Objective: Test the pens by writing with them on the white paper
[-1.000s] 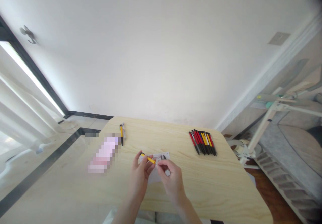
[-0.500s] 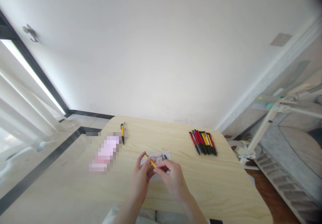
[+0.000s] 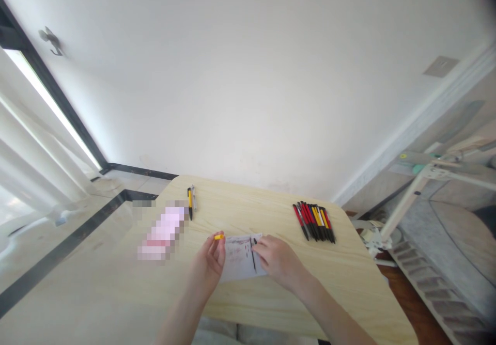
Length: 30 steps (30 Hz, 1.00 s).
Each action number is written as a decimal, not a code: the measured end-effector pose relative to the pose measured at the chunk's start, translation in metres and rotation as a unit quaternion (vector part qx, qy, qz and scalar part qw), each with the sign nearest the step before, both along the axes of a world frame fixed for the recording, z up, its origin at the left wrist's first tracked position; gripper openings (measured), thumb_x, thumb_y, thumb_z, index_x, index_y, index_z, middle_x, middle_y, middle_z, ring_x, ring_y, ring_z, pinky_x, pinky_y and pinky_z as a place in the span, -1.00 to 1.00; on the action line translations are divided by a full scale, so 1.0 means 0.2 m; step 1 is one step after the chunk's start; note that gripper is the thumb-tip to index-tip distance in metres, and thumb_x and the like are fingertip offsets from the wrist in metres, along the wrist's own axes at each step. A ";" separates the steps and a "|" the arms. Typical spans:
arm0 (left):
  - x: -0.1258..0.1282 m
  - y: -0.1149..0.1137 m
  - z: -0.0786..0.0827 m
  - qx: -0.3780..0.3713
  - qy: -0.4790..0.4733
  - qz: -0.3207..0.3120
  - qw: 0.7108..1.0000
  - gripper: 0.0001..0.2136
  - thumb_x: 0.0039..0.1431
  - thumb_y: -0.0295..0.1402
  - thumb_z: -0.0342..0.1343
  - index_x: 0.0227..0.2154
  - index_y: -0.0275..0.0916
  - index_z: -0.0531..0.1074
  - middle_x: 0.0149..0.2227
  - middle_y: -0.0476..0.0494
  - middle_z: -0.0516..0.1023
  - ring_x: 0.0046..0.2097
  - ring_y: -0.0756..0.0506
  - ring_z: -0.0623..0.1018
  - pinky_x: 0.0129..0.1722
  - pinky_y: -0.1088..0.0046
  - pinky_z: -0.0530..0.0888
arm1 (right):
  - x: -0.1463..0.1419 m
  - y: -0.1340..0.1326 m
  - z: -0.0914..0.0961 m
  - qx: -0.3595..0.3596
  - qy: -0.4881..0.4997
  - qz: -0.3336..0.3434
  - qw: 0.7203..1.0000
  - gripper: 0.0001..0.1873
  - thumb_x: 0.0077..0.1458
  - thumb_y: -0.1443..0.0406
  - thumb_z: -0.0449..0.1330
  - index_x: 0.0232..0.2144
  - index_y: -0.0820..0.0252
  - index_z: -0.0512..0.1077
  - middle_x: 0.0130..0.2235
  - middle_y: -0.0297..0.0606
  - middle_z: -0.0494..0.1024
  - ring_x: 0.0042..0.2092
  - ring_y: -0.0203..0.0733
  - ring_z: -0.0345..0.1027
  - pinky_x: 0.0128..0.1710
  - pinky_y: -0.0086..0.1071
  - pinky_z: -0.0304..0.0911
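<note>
My left hand [image 3: 211, 257] is closed, pinching a yellow pen barrel [image 3: 219, 236] whose short end shows at the fingertips. On the wooden table, under both hands, lies a sheet of white paper [image 3: 234, 270] with reddish and dark scribbles. My right hand [image 3: 279, 258] rests over the paper's right side, its fingertips closed around a small black pen part [image 3: 254, 241]. A thin dark pen refill [image 3: 253, 261] lies just left of those fingers, with small dark and red bits near it.
To the right lies a row of red, black and yellow pens [image 3: 313, 222]. A yellow-black pen [image 3: 190, 204] and a clear pen [image 3: 194, 199] lie at the back left, near a blurred pinkish patch [image 3: 165, 234]. The wall [image 3: 248, 102] rises behind the table.
My hands have moved apart. The yellow barrel, held between both before, is now in my left hand alone. My right hand has moved right to the black part on the paper.
</note>
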<state>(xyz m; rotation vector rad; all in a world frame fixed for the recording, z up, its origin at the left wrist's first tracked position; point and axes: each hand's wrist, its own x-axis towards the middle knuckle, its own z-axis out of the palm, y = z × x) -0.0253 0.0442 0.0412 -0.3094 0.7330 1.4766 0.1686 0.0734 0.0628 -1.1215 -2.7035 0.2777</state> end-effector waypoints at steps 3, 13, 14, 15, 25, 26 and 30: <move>0.01 -0.01 0.01 -0.001 -0.014 0.001 1.000 -0.92 0.06 -0.58 0.00 -0.39 -0.38 0.37 -0.43 -0.11 0.53 -0.45 0.06 0.53 -0.52 0.69 0.50 | -0.02 0.00 -0.02 0.049 -0.099 0.090 0.990 -0.86 0.05 0.43 0.06 -0.45 0.23 0.41 -0.38 -0.22 0.43 -0.29 -0.20 0.25 -0.31 -0.37 0.14; 0.02 -0.03 -0.01 -0.013 -0.024 -0.014 1.000 -0.91 0.03 -0.56 0.05 -0.36 -0.35 0.37 -0.43 -0.08 0.53 -0.46 0.05 0.53 -0.55 0.68 0.50 | -0.13 0.06 -0.04 0.102 -0.159 0.257 0.948 -0.86 -0.05 0.50 0.12 -0.52 0.25 0.45 -0.47 -0.20 0.51 -0.39 -0.20 0.31 -0.42 -0.35 0.13; 0.02 -0.03 -0.01 -0.012 -0.025 -0.016 0.999 -0.91 0.03 -0.56 0.06 -0.36 -0.35 0.38 -0.44 -0.08 0.53 -0.46 0.05 0.53 -0.55 0.68 0.50 | -0.14 0.06 -0.05 0.104 -0.169 0.267 0.943 -0.87 -0.07 0.49 0.14 -0.53 0.24 0.45 -0.47 -0.20 0.51 -0.39 -0.20 0.32 -0.42 -0.35 0.13; 0.02 -0.04 -0.02 -0.011 -0.027 -0.017 0.999 -0.90 0.02 -0.56 0.06 -0.36 -0.35 0.38 -0.43 -0.09 0.53 -0.46 0.05 0.53 -0.55 0.68 0.50 | -0.15 0.07 -0.05 0.105 -0.177 0.275 0.939 -0.88 -0.09 0.48 0.16 -0.54 0.23 0.45 -0.47 -0.21 0.52 -0.39 -0.19 0.32 -0.42 -0.35 0.13; -0.04 -0.06 -0.05 0.007 -0.031 -0.005 0.999 -0.87 0.02 -0.57 0.06 -0.32 -0.36 0.37 -0.40 -0.09 0.53 -0.43 0.05 0.54 -0.52 0.67 0.51 | -0.21 0.09 -0.03 0.095 -0.211 0.323 0.918 -0.85 -0.15 0.50 0.18 -0.59 0.18 0.44 -0.49 -0.27 0.52 -0.42 -0.22 0.32 -0.43 -0.36 0.11; -0.05 -0.06 -0.05 0.006 -0.031 -0.003 1.000 -0.87 0.02 -0.57 0.06 -0.32 -0.36 0.38 -0.40 -0.10 0.53 -0.43 0.04 0.54 -0.52 0.67 0.51 | -0.21 0.10 -0.02 0.096 -0.200 0.328 0.918 -0.84 -0.14 0.50 0.16 -0.59 0.19 0.43 -0.50 -0.26 0.52 -0.43 -0.22 0.32 -0.42 -0.36 0.12; -0.06 -0.07 -0.05 -0.006 -0.028 0.012 1.000 -0.88 0.01 -0.58 0.07 -0.34 -0.37 0.38 -0.40 -0.10 0.53 -0.43 0.04 0.54 -0.51 0.67 0.51 | -0.20 0.12 0.06 0.086 -0.129 0.312 0.937 -0.84 -0.07 0.49 0.09 -0.50 0.19 0.41 -0.45 -0.24 0.51 -0.38 -0.22 0.31 -0.36 -0.35 0.14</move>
